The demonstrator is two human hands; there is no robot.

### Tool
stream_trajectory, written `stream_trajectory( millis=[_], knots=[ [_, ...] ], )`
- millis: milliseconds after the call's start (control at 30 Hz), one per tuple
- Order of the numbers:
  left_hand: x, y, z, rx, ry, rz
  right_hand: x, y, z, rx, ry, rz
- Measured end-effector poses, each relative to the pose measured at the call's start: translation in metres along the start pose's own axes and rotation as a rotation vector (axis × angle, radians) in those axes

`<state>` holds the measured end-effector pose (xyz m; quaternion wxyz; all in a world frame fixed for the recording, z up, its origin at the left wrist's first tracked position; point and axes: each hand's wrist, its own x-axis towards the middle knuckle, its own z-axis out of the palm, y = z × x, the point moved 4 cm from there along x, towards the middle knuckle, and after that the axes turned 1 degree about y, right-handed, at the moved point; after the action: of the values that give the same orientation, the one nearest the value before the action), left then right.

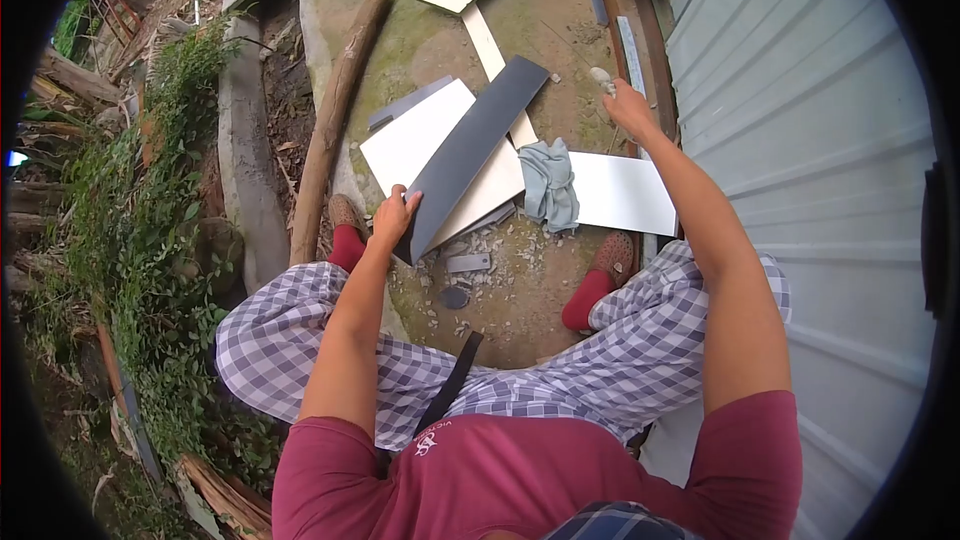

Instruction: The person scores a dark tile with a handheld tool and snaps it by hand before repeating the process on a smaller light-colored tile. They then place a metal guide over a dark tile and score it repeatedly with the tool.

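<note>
On mossy ground (515,325), the left hand (393,218) pinches a long, dark-grey, flat board (480,145); the right hand (632,112) grips a small pale object (601,77).

At left, leafy green vines (140,230) beside a long weathered grey concrete curb (248,160); farther right, a long round brown wooden log (338,125) near the edge of moss-stained brownish ground (420,50). Along the right, a pale grey ribbed metal wall (800,90). At lower left, a split, rough brown piece of wood (225,495).
</note>
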<state>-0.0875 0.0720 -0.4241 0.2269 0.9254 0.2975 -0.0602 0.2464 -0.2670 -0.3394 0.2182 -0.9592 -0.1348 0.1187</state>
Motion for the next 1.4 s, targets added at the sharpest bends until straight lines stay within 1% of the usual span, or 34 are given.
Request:
stream_trajectory(
  millis=[100,133,200,233,267,300,333,367,400,467,533,600,667,700,733,800,867,933,1000,1033,1067,1133,1200,1267,1300,1333,1400],
  knots=[
    [0.014,-0.003,-0.013,-0.003,0.217,0.116,0.004,-0.012,-0.015,-0.019,0.036,-0.014],
    [0.016,-0.003,-0.011,-0.010,0.215,0.110,0.004,-0.019,-0.025,-0.028,0.032,-0.016],
    [0.021,0.002,-0.016,0.116,0.245,0.063,0.009,-0.033,-0.052,-0.018,0.189,0.006],
    [0.017,0.013,-0.018,0.196,0.330,0.065,0.018,-0.033,-0.056,-0.022,0.188,0.003],
    [0.020,0.021,-0.016,0.193,0.328,0.062,0.028,-0.027,-0.059,-0.075,0.160,0.064],
    [0.024,0.032,-0.016,0.192,0.393,0.128,0.039,-0.022,-0.060,-0.129,0.129,0.126],
    [0.029,0.042,-0.012,0.188,0.458,0.192,0.049,-0.020,-0.054,-0.136,0.124,0.125],
    [0.038,0.054,-0.009,0.155,0.471,0.216,0.059,-0.017,-0.050,-0.118,0.143,0.144],
    [0.046,0.071,-0.007,0.167,0.434,0.190,0.072,-0.014,-0.043,-0.103,0.158,0.162],
    [0.068,0.104,-0.002,0.181,0.400,0.237,0.111,-0.005,-0.022,-0.129,0.142,0.180],
    [0.095,0.131,0.011,0.144,0.362,0.224,0.153,-0.004,-0.004,-0.158,0.110,0.201],
    [0.118,0.148,0.033,0.115,0.328,0.216,0.189,-0.003,0.015,-0.130,0.155,0.256],
    [0.129,0.156,0.056,0.142,0.260,0.137,0.238,0.015,0.039,-0.134,0.180,0.274],
    [0.130,0.158,0.058,0.151,0.257,0.126,0.255,0.021,0.047,-0.142,0.199,0.287],
    [0.129,0.158,0.058,0.149,0.225,0.105,0.268,0.022,0.049,-0.119,0.183,0.286],
    [0.129,0.161,0.048,0.118,0.217,0.107,0.293,0.024,0.051,-0.121,0.251,0.305],
    [0.130,0.162,0.047,0.119,0.209,0.093,0.313,0.030,0.061,-0.095,0.260,0.305],
    [0.133,0.165,0.048,0.156,0.145,0.071,0.337,0.020,0.063,-0.057,0.292,0.289],
    [0.136,0.166,0.046,0.159,0.144,0.060,0.343,0.011,0.069,-0.096,0.375,0.450],
    [0.135,0.167,0.042,0.131,0.133,0.056,0.345,-0.001,0.068,-0.123,0.364,0.483],
    [0.135,0.166,0.042,0.106,0.126,0.057,0.346,-0.002,0.070,-0.112,0.365,0.481],
    [0.136,0.167,0.042,0.125,0.143,0.057,0.347,-0.002,0.076,-0.092,0.402,0.556],
    [0.136,0.167,0.043,0.112,0.122,0.049,0.342,-0.002,0.069,-0.107,0.411,0.554],
    [0.138,0.168,0.041,0.118,0.120,0.041,0.339,-0.006,0.061,0.023,0.306,0.551],
    [0.137,0.167,0.042,0.115,0.118,0.039,0.342,-0.005,0.065,-0.068,0.301,0.568],
    [0.137,0.168,0.043,0.114,0.116,0.039,0.348,-0.002,0.073,-0.069,0.305,0.568],
    [0.138,0.171,0.041,0.118,0.112,0.047,0.351,0.001,0.076,-0.104,0.513,0.662]
  ],
)
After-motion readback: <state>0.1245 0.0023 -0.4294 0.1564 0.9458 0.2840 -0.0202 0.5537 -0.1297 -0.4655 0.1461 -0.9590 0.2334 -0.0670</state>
